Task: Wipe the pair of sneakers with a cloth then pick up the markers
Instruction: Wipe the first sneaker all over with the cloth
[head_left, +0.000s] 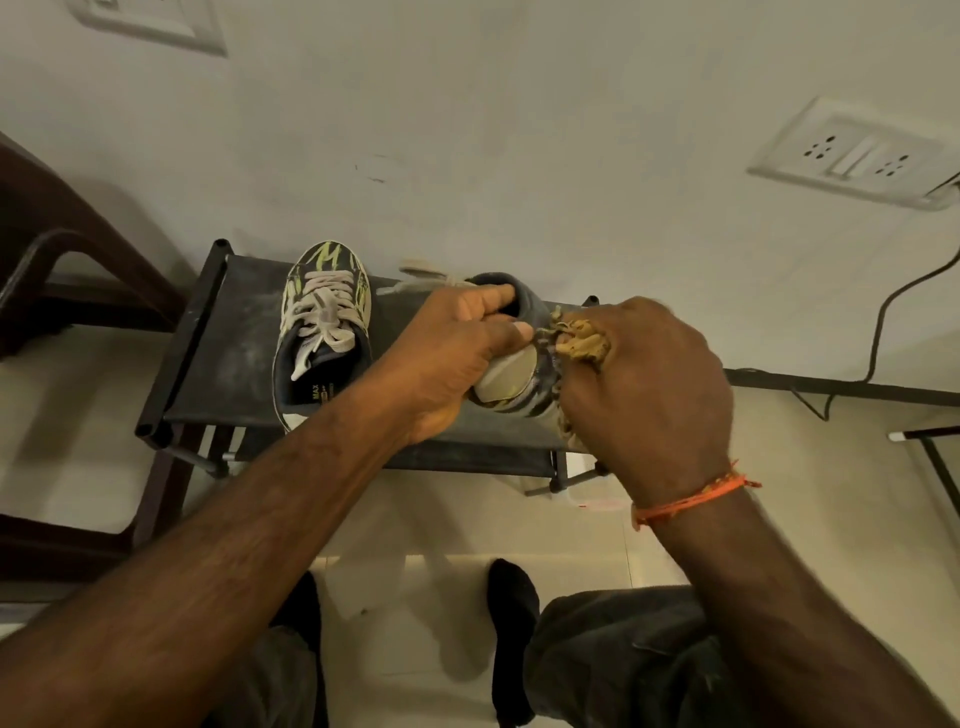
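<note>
The wiping is judged midway: one sneaker (511, 358), at 1 o'clock on the rack (218, 358), is gripped at its collar by the left hand (457, 358) and rubbed with a cloth (582, 340) clutched in the right hand (649, 395), the other sneaker (324, 327) rests at 11 o'clock, and no markers are seen.

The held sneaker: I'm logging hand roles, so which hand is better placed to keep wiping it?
Right hand: it grips the cloth against the held sneaker. Left hand holds its collar.
</note>
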